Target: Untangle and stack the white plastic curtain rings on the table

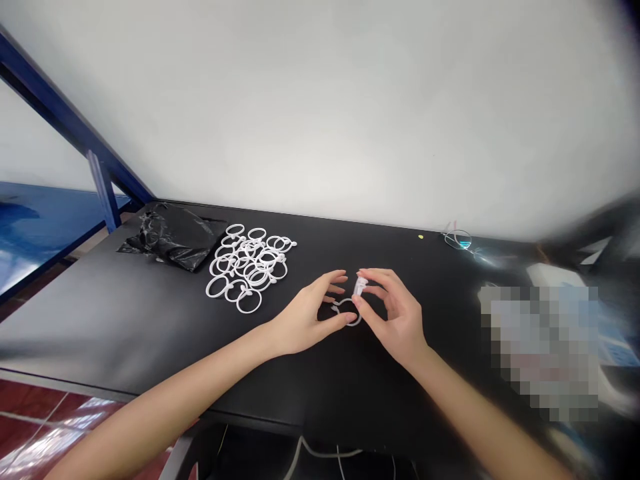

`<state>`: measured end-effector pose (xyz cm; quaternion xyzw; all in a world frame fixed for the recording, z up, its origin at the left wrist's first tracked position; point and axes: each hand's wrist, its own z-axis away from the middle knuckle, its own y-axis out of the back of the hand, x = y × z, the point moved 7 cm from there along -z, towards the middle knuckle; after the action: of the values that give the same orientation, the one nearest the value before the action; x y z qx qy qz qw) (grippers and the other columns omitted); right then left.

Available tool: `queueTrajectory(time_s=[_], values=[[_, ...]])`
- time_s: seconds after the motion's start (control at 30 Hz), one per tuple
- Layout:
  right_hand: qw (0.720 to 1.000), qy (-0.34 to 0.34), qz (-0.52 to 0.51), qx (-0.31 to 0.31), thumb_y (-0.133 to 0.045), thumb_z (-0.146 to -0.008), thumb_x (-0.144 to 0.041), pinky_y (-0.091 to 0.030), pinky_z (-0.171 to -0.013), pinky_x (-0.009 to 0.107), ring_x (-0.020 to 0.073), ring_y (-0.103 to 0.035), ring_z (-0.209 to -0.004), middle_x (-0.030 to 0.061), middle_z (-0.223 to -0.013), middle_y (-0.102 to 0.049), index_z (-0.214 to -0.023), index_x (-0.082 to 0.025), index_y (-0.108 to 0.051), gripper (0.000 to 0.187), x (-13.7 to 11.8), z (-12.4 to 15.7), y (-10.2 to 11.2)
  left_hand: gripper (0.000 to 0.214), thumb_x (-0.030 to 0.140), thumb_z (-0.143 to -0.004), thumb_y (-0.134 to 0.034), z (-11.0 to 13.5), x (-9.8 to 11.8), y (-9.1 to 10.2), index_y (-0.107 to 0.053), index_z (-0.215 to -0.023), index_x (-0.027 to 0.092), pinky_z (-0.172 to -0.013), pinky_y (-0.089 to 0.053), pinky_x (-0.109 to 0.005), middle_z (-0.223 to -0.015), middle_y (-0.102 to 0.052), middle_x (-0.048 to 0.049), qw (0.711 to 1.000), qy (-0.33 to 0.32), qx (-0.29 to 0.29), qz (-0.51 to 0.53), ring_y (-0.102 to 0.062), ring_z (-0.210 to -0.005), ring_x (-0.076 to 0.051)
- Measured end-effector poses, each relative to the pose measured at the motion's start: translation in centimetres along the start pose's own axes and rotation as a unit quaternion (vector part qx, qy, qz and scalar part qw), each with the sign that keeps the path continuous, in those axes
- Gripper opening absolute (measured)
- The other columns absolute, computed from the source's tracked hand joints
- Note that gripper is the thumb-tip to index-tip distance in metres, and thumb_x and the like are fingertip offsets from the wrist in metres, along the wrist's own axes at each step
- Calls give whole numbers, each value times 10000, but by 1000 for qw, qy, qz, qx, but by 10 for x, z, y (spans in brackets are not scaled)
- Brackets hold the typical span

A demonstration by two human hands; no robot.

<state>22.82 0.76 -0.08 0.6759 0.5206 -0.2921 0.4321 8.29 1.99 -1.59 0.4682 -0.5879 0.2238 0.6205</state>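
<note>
1. Your left forearm (200,377) and right forearm (470,403) are nearest the camera, reaching over the black table (125,327) from its near edge and closing toward each other at the hands.
2. Your right hand (400,313) grasps a small whitish piece (359,287) between thumb and fingertips. The piece stands close to upright, its long axis leaning slightly right at the top.
3. Your left hand (313,317) has its fingers parted, its thumb reaching across to the lower right of a white ring (349,325). You cannot tell from this view whether it grips the ring or only rests against it.
4. That ring sits between your hands, just below and slightly left of the piece. Being round, it has no long axis to follow; its gap seems to face up and left, toward your left fingertips. Both hands are about equally near it, with your right thumb beside its upper right edge; contact there is unclear.
5. Well apart to the left of your left hand, a pile of white rings (259,267) lies flat on the table, many overlapping. A black plastic bag (175,233) lies just beyond, farther left.
6. Toward the table's back right lies a thin loop (457,248).
</note>
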Motion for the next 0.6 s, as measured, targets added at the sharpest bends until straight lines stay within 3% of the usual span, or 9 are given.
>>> queueTrajectory(time_s=[0.17,0.33,0.47,0.6], values=[[999,16,-46,-6,-646,-870,-176,-628,-835,417,235,-659,-1029,73,-1131,-610,-1090,-287,-693,252,-8,11,-10,447,247,-847,-669,0,1,2,-556,-1277,205,-880,-544,-337,-1106,-702,-83,994,13,10,107,-697,-959,-220],[999,49,5,9,-590,-904,-169,-606,-887,442,246,-674,-1035,65,-1075,-650,-1038,-295,-732,233,-11,10,-8,445,271,-798,-737,2,-3,3,-596,-1212,195,-858,-558,-338,-1030,-715,-73,983,42,-8,178,-705,-894,-206],[996,75,32,22,-615,-885,-150,-604,-802,401,226,-678,-954,64,-1041,-660,-1022,-283,-717,216,-15,8,-4,459,262,-771,-766,4,-8,-1,-593,-1190,191,-811,-562,-323,-1042,-691,-75,971,63,-22,228,-682,-823,-164],[991,92,98,25,-646,-864,-229,-543,-638,339,188,-634,-727,47,-862,-660,-929,-239,-678,74,-17,3,4,469,301,-760,-779,5,-13,2,-587,-1173,193,-740,-557,-292,-979,-691,-64,975,79,18,209,-665,-753,-145]])
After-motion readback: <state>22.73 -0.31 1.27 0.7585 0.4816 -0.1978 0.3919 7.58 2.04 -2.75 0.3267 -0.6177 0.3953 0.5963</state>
